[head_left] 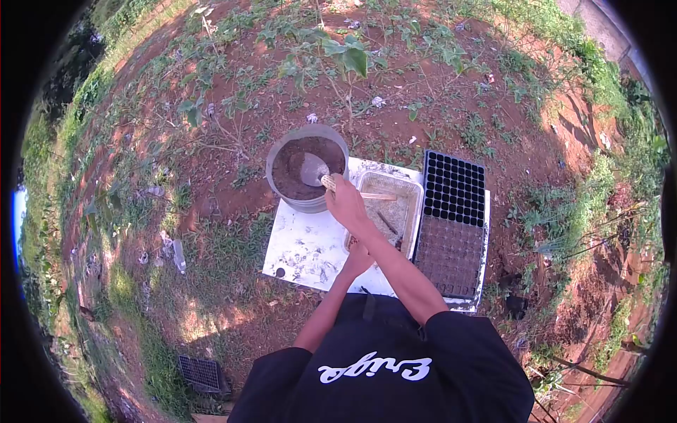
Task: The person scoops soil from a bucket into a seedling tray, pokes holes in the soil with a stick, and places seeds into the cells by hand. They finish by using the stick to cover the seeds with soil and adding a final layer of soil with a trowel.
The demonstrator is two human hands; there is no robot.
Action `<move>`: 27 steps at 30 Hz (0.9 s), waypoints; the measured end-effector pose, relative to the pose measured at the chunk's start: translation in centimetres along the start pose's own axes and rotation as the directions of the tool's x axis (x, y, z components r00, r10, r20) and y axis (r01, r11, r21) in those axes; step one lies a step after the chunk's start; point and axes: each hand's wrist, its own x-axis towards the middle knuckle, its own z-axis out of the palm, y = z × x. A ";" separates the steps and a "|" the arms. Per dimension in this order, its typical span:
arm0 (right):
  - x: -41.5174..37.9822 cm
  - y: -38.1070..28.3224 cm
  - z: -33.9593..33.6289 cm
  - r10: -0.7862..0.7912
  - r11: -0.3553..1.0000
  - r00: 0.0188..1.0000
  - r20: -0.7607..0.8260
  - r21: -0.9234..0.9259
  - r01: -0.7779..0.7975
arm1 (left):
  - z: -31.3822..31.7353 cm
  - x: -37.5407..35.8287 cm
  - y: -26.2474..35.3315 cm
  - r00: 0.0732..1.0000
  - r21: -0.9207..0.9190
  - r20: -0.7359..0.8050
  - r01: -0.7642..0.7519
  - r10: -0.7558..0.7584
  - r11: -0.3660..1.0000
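A white table (303,247) stands on red soil, carrying a black seedling tray (451,225), a grey bucket of soil (307,169) and a clear plastic container (391,211). The right hand (345,201) has its fingers clamped on a trowel (321,176) dipping into the bucket. The left hand (357,257) rests beside the container, fingers curled; I cannot tell whether they grip anything.

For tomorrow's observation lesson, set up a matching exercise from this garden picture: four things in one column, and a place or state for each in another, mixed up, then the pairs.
Things:
1. bucket
2. seedling tray
3. right hand
4. shallow tray

Places or states:
A. holds a pale scoop handle at the bucket's rim
B. black, many small cells, far right
C. round, grey, dark soil inside
D. clear, between bucket and black cells

Pairs: 1-C, 2-B, 3-A, 4-D
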 end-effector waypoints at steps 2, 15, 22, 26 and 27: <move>-0.8 0.4 -0.6 -0.128 0.992 0.988 -0.090 -0.030 0.126 | 0.8 -0.1 -2.1 0.999 0.029 0.009 0.037 -0.037 0.999; 0.2 0.8 0.1 -0.175 0.899 0.983 0.046 -0.399 0.179 | 1.2 0.3 -2.8 0.986 0.146 -0.114 -0.106 0.123 0.984; 0.5 3.1 2.7 -0.003 0.965 0.992 0.125 -0.259 0.035 | 0.9 0.1 -1.8 0.999 -0.034 -0.036 -0.008 0.006 0.999; -0.4 3.2 2.8 0.082 0.988 0.995 0.059 -0.133 -0.073 | 0.2 0.1 -0.6 1.000 -0.102 0.020 0.021 -0.019 0.995; -0.3 3.8 3.1 0.089 0.991 0.994 0.060 -0.110 -0.082 | 0.3 0.1 -1.0 0.998 -0.111 0.039 0.053 -0.049 0.992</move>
